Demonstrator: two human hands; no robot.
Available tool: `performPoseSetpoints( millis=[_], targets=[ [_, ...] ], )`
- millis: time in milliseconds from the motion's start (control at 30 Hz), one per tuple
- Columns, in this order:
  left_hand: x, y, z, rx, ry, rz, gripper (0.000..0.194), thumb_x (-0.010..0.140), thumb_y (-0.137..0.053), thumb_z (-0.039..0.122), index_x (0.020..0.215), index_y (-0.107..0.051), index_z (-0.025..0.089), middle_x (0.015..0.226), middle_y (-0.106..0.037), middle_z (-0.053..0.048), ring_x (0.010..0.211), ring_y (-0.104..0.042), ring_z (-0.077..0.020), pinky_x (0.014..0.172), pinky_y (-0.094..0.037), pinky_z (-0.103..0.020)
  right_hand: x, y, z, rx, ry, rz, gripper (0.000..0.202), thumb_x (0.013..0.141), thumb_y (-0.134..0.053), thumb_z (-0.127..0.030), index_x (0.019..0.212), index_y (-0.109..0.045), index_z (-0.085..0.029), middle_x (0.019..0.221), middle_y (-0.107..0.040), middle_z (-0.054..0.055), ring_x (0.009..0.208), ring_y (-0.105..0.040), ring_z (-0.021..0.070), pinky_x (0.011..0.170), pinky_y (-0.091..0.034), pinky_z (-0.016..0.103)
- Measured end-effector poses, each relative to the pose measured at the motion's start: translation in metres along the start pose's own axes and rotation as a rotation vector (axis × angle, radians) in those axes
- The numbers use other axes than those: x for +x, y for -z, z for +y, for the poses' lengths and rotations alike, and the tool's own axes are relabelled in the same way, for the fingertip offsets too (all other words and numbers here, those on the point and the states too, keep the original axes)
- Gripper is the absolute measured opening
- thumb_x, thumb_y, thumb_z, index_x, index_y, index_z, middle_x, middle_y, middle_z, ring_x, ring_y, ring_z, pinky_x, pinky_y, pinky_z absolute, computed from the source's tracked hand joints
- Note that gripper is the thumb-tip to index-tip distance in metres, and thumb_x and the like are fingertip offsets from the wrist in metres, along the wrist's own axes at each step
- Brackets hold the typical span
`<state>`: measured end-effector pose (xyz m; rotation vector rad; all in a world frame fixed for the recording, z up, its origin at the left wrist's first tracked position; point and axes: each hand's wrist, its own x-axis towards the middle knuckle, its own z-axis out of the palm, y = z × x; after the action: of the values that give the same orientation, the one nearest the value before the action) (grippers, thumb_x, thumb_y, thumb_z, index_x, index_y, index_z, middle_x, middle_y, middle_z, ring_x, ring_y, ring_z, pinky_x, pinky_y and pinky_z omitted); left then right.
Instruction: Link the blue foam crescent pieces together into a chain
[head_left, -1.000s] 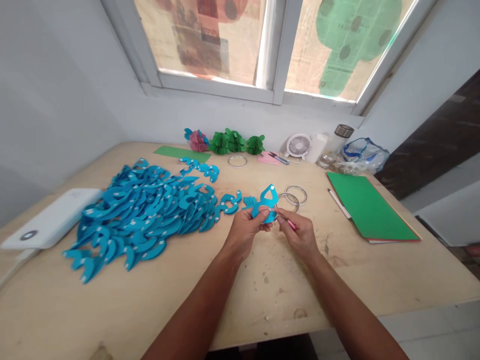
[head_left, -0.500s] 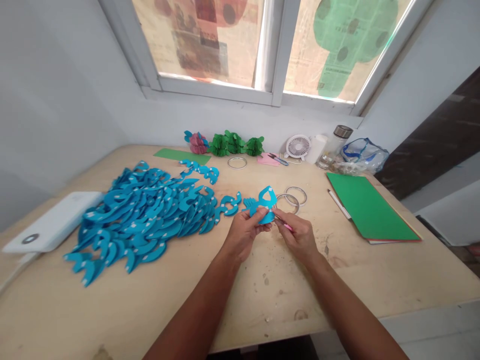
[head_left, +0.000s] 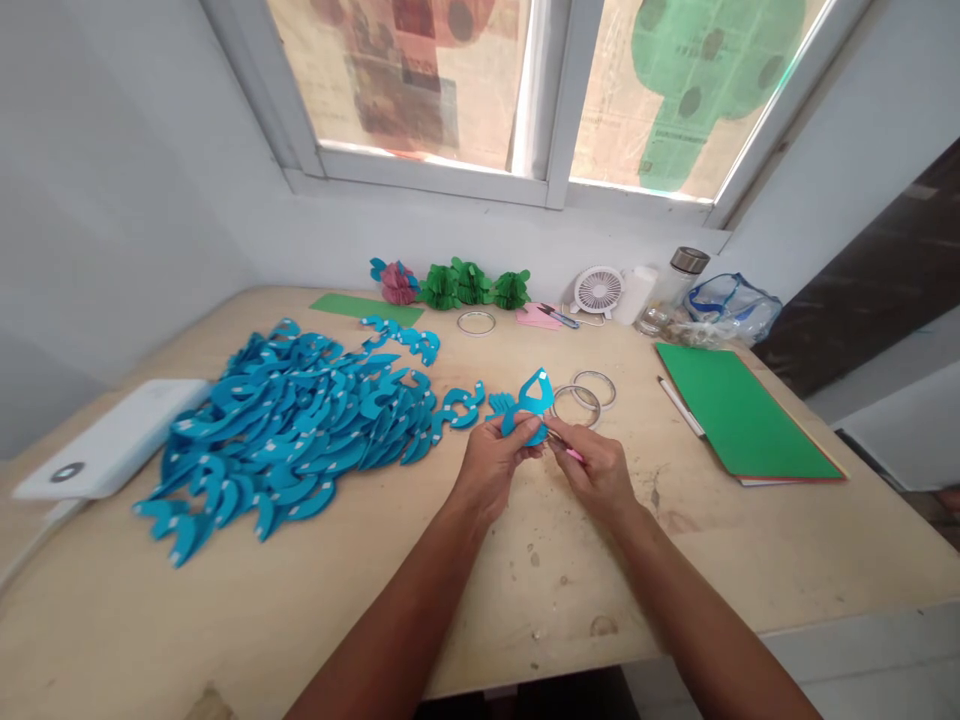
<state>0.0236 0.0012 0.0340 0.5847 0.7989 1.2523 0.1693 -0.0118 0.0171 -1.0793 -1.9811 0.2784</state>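
My left hand (head_left: 491,455) pinches a blue paper piece (head_left: 535,392) near the middle of the wooden table. White squares dot this paper, and its upper part forms a loop. My right hand (head_left: 596,462) is closed round a slim tool with a pink part (head_left: 574,454), whose tip meets the paper's right side; what kind of tool it is cannot be made out. Left of my hands lies a large heap of blue paper pieces (head_left: 300,420) with white squares, and a short blue strip (head_left: 459,405) reaches from it toward my left hand.
Two tape rolls (head_left: 594,388) lie just behind my right hand, another (head_left: 476,323) farther back. Green sheets (head_left: 750,412) and a pen (head_left: 681,406) are at right, a white device (head_left: 112,435) at left. Green paper shapes (head_left: 471,284), a fan (head_left: 598,291) and a bottle (head_left: 667,290) line the wall.
The view has shifted slightly. The loop of the blue paper between my hands has changed shape a little and looks narrower at its top. Both hands keep their hold.
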Motion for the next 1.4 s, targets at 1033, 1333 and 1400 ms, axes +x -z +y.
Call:
performPoseSetpoints(
  millis=[1033, 1333, 1400],
  targets=[
    [0.003, 0.000, -0.010, 0.065, -0.152, 0.039, 0.024, 0.056, -0.077, 0.030, 0.063, -0.061, 0.014, 0.061, -0.056, 0.003, 0.056, -0.050, -0.0074, 0.057, -0.044, -0.022, 0.000, -0.002, -0.006, -0.017, -0.202, 0.181, 0.036, 0.084, -0.049, -0.031, 0.116, -0.059, -0.019, 0.091, -0.068, 0.009, 0.075, -0.063, 0.0182, 0.069, -0.050, 0.029],
    [0.002, 0.000, -0.019, 0.153, -0.108, -0.011, 0.023, 0.060, -0.075, 0.031, 0.068, -0.064, 0.013, 0.065, -0.059, 0.000, 0.059, -0.053, -0.0096, 0.056, -0.043, -0.023, 0.008, -0.004, -0.006, 0.541, -0.558, 0.161, 0.036, 0.081, -0.052, -0.047, 0.066, -0.057, -0.015, 0.046, -0.036, -0.006, 0.044, -0.033, 0.0067, 0.043, -0.026, 0.021],
    [0.001, -0.001, -0.022, 0.165, -0.101, -0.017, 0.023, 0.060, -0.075, 0.032, 0.067, -0.064, 0.013, 0.065, -0.058, 0.000, 0.059, -0.053, -0.0098, 0.056, -0.043, -0.023, 0.009, -0.006, -0.006, 0.567, -0.581, 0.185, 0.035, 0.079, -0.055, -0.047, 0.062, -0.050, -0.016, 0.047, -0.035, -0.007, 0.044, -0.031, 0.0062, 0.042, -0.024, 0.021]
  ],
)
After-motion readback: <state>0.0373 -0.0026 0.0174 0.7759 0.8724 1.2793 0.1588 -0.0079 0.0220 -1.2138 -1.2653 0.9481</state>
